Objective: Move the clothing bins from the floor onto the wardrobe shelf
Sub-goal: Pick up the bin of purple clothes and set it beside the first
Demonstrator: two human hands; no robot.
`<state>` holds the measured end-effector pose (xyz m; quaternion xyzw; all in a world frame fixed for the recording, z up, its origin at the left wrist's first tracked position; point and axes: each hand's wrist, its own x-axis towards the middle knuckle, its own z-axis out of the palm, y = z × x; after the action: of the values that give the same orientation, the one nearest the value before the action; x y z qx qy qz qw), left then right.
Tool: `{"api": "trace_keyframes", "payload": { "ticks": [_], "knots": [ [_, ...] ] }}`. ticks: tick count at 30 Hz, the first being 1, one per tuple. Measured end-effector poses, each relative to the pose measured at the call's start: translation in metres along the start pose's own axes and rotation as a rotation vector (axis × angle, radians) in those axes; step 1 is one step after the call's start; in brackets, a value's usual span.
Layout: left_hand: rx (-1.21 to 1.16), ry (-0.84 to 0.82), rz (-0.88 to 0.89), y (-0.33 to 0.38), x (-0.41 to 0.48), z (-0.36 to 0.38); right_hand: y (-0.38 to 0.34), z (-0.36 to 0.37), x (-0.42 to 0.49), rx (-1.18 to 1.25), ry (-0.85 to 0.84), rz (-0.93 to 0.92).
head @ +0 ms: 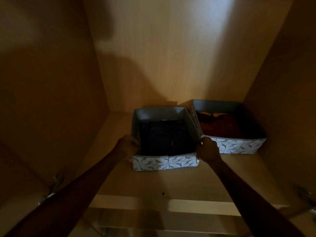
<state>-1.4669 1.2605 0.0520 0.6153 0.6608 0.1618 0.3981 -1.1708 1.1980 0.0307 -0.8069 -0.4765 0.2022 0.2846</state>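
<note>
Two grey leaf-patterned fabric bins sit on the wooden wardrobe shelf (153,182): the rust-clothes bin (239,144) looks placed. Left hand (127,145) and right hand (207,150) have fingers closed around the dark-clothes bin (164,163), probably being positioned; the floor is unseen.

Wooden wardrobe shelf (153,183), dimly lit. Directly on it: dark-clothes bin (165,163) near the middle; orange-clothes bin (239,145) just beside, against the right rear corner.

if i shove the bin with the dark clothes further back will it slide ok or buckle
The bin looks like soft fabric, so its walls may flex where the left hand and right hand hold its sides. The folded dark clothes probably steady it. It should slide on the smooth shelf.
</note>
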Motion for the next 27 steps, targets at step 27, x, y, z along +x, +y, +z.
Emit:
{"api": "trace_keyframes", "payload": {
  "ticks": [27],
  "knots": [
    [0.746,0.076,0.442,-0.046,0.012,0.041,-0.019,0.031,-0.009,-0.504,0.117,-0.419]
  ]
}}
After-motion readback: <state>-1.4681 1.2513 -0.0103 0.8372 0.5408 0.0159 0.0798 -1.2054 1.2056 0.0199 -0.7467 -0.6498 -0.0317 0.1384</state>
